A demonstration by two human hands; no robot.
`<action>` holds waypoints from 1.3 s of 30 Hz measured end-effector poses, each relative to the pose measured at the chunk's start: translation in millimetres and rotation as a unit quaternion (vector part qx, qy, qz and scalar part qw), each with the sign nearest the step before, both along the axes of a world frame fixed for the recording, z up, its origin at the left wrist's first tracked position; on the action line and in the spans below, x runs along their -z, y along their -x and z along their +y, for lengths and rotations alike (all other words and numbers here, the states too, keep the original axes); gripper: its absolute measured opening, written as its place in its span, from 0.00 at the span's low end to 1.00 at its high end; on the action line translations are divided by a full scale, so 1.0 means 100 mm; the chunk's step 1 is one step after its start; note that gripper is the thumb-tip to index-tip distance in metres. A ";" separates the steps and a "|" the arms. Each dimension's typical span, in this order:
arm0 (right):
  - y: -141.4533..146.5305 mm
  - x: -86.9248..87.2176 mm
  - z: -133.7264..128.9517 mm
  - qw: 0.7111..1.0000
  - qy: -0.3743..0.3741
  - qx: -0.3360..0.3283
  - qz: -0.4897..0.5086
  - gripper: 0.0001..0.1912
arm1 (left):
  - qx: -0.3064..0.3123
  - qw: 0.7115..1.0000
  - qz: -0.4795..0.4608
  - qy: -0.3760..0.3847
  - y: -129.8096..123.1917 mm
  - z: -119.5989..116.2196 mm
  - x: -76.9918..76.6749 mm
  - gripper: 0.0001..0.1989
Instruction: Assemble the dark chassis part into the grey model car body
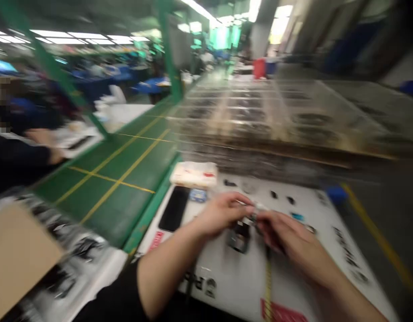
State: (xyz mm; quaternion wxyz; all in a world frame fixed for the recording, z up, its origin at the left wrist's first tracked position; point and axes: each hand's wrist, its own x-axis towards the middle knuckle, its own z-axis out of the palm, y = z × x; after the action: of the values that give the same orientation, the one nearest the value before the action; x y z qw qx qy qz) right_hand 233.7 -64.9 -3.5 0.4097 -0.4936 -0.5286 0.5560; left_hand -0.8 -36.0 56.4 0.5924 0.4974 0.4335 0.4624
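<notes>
My left hand point(226, 211) and my right hand point(280, 230) meet above a white work board point(233, 277), fingertips pinched close together. Between them is a small pale or metallic piece point(254, 213), too blurred to name; both hands seem to grip it. Just below the fingers, a small dark object with a glossy face point(239, 237) rests on the board. A yellow tape strip point(268, 281) runs down the board from beneath my right hand. Left of my hands lies a black, phone-like slab point(174, 208), with a small blue-and-white item point(198, 195) beside it.
Clear plastic bins point(246, 107) with dark parts stand behind the board. A green conveyor belt point(109, 174) with yellow lines runs along the left. A cardboard piece point(22, 259) lies over bagged parts at lower left. Across the belt, a co-worker's arm point(45, 141) rests by another table.
</notes>
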 end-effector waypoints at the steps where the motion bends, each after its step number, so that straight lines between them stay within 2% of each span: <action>1: -0.02 0.01 -0.01 1.000 0.015 -0.003 0.001 0.36 | 0.033 0.999 -0.019 0.019 -0.03 0.11 0.11 0.28; 5: -0.01 -0.01 0.07 0.998 0.001 -0.060 -0.006 0.31 | 0.120 0.987 -0.064 0.088 -0.11 0.30 0.50 0.25; 8: 0.04 -0.11 0.08 0.998 -0.001 -0.062 -0.008 0.31 | 0.127 0.984 -0.075 0.100 -0.10 0.30 0.60 0.23; 11: 0.06 -0.17 0.04 0.997 0.000 -0.072 0.010 0.30 | 0.131 0.983 -0.084 0.094 -0.09 0.30 0.60 0.22; 14: 0.06 -0.16 0.03 0.996 -0.009 -0.081 0.025 0.27 | 0.139 0.979 -0.109 0.104 -0.09 0.31 0.59 0.21; 20: 0.06 -0.09 0.03 0.997 -0.041 -0.063 -0.019 0.27 | 0.159 0.966 -0.146 0.140 -0.09 0.33 0.61 0.22; 26: 0.07 -0.08 0.02 0.993 -0.083 -0.041 -0.071 0.26 | 0.157 0.964 -0.158 0.145 -0.08 0.32 0.61 0.21; 32: 0.06 -0.07 0.02 0.994 -0.069 -0.041 -0.068 0.25 | 0.173 0.960 -0.167 0.145 -0.09 0.33 0.62 0.22; 39: 0.07 -0.09 0.02 0.996 -0.066 -0.052 -0.044 0.24 | 0.163 0.963 -0.157 0.145 -0.08 0.33 0.60 0.23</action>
State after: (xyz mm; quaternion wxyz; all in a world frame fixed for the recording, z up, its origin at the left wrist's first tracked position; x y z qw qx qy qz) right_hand 226.5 -63.1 5.2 0.3879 -0.4614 -0.6065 0.5185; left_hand 7.1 -2.6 -3.4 0.7860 0.3915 0.3103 0.3641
